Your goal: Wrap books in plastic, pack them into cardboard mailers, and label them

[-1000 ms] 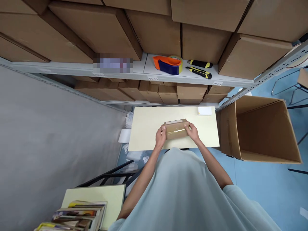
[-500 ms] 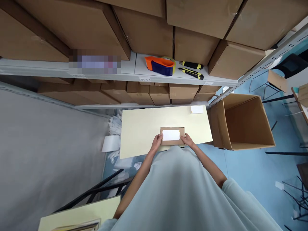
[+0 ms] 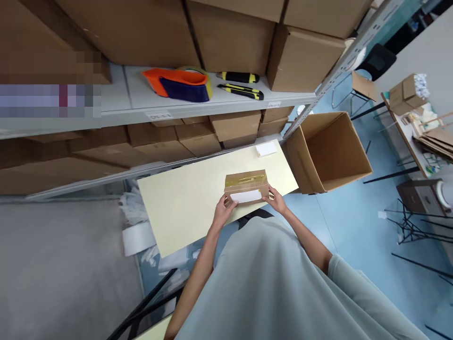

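Observation:
A small brown cardboard box (image 3: 247, 179) is held in front of me, over the near edge of the pale yellow table (image 3: 180, 203). Yellowish tape runs along one face, and a white label (image 3: 246, 196) covers most of the face nearer me. My left hand (image 3: 222, 210) grips the box's left end, with the thumb on the labelled face. My right hand (image 3: 276, 199) grips the right end. A stack of white labels (image 3: 266, 149) lies at the table's far right corner.
A large open carton (image 3: 336, 151) stands right of the table. On the shelf (image 3: 130, 101) above lie an orange-and-blue tape dispenser (image 3: 184, 85) and two black-and-yellow utility knives (image 3: 240, 85). Brown boxes (image 3: 233, 42) fill the shelves. A white roll (image 3: 138, 238) is left of the table.
The box has been tilted, so its taped face now shows along with the labelled one. Both hands keep their hold on it. My view has turned to the right.

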Tool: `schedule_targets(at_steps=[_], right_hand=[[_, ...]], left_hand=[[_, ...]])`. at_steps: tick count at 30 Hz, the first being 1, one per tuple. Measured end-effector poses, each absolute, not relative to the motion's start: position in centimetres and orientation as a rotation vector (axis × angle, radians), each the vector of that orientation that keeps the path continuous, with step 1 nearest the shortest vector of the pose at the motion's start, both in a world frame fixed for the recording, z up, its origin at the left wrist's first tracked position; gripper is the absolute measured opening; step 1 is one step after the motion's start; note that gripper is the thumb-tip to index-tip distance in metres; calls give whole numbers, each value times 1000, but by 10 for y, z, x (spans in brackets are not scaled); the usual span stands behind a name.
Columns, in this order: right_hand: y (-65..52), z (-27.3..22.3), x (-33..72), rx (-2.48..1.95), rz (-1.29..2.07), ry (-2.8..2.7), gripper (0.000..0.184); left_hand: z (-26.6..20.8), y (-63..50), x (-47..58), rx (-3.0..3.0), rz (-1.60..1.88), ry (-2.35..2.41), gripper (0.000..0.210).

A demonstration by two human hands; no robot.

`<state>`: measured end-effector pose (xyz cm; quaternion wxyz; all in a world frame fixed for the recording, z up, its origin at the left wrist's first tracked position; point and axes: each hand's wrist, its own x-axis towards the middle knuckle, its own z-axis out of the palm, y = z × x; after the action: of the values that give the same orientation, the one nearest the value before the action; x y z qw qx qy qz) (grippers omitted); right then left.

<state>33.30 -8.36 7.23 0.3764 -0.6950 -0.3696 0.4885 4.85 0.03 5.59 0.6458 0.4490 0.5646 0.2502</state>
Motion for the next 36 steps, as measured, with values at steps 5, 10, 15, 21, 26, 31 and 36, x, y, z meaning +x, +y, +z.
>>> schedule_targets(at_steps=[5,10,15,21,26,31,36], right_hand=[[-102,94,351,-1727,1140,-896,93],[-117,124,385,-1761,988,-822,90],[-124,143,442,-1873,758,-741,83],[-117,153,540,-1772,736,-492,86],[-119,161,650,-1741,723,-273,84],[-118,115,749,-1908,520,-61,86],[-91,30,823,-2039,669,129,80]], left_hand=[[70,3,79,1118,563,1182,73],[101,14,126,1210,473,1088,86],[131,34,203,1361,476,1043,84],[168,59,327,1499,411,1015,75],[205,68,456,1613,228,983,73],[168,76,601,1622,75,779,66],[66,97,704,1696,-119,883,75]])
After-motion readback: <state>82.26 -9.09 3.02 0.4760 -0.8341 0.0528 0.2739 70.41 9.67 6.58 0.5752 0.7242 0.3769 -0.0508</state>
